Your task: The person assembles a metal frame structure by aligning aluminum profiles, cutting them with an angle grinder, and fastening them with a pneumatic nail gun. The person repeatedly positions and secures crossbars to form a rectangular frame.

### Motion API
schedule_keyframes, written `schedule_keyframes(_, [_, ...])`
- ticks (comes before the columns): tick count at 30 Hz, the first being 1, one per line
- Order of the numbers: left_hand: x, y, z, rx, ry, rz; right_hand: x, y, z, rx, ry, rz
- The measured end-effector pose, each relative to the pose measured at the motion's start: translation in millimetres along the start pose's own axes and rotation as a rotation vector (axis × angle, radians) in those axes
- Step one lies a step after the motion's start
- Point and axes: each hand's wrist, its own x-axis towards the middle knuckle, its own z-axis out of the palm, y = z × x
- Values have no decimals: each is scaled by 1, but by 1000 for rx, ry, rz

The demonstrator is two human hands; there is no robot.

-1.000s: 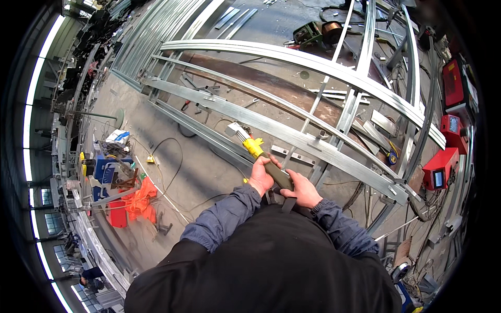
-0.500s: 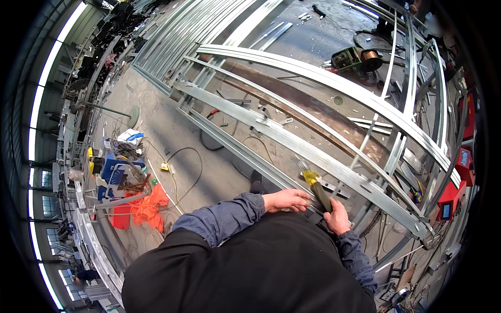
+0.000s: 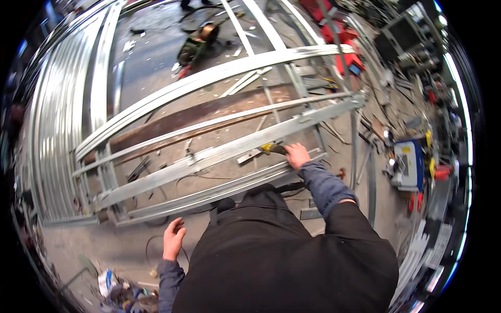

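My right hand (image 3: 297, 155) is closed round the dark end of a yellow-and-dark hand tool (image 3: 270, 148) beside the frame's near rail; motion blur hides its exact kind. In front of me lies a frame of silvery metal profiles (image 3: 229, 140). My left hand (image 3: 174, 239) hangs low on the left over the floor, holding nothing, with its fingers bent and apart. It stays clear of the near rail (image 3: 209, 195).
A row of bright metal profiles (image 3: 65, 115) stands at the left. Beyond the frame sits a green wire feeder with a copper-coloured spool (image 3: 195, 44). Red machines (image 3: 349, 62) stand far right, a blue-and-white box (image 3: 408, 164) at the right. Cables and offcuts litter the floor.
The view has swung to the right. My left hand has drawn away from the right hand, out to the left. My right hand still grips the yellow-and-dark tool, now held near the rail.
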Motion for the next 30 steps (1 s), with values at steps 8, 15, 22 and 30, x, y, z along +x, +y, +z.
schedule_keyframes(8, [28, 18, -11, 143, -88, 25, -6, -27, 23, -118, 137, 341])
schedule_keyframes(15, [91, 81, -15, 171, 62, 236, -9, -25, 18, -29, 207, 286])
schedule_keyframes(22, [133, 107, -32, 317, 326, 372, -14, -18, -12, 19, 164, 183])
schedule_keyframes(30, [209, 181, -20, 799, 305, 502, -3, 3, -42, 39, -52, -89])
